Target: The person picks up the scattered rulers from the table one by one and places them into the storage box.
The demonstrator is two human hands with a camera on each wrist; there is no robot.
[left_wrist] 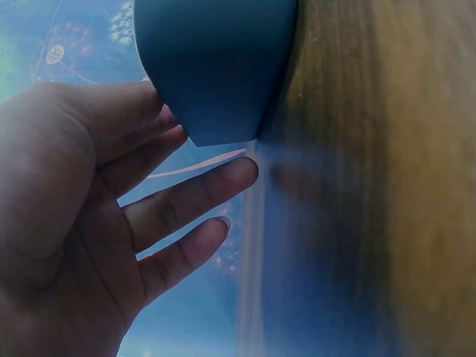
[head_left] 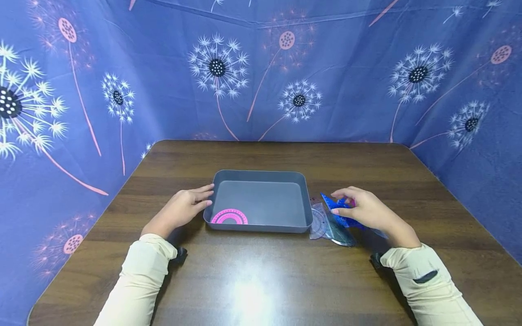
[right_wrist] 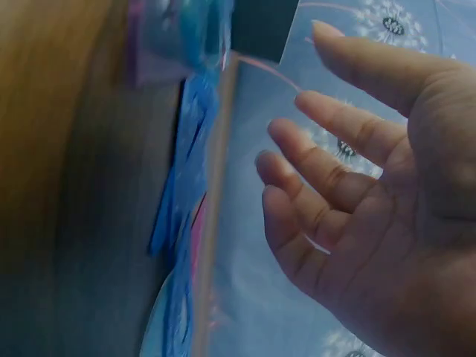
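A grey rectangular tray lies on the table, with a pink protractor flat in its near left corner. At the tray's left wall is my left hand, fingers extended; in the left wrist view its upper fingers touch the tray's side. My right hand hovers over a pile of drawing tools right of the tray. Blue set squares lie under its fingers, beside a clear protractor. The right wrist view shows loosely bent fingers apart from the blue pieces, holding nothing.
The brown wooden table reaches back to a blue dandelion-print cloth, which also hangs at both sides. Something pink shows in the pile, partly behind the right hand. The clear pieces overlap close to the tray's right wall.
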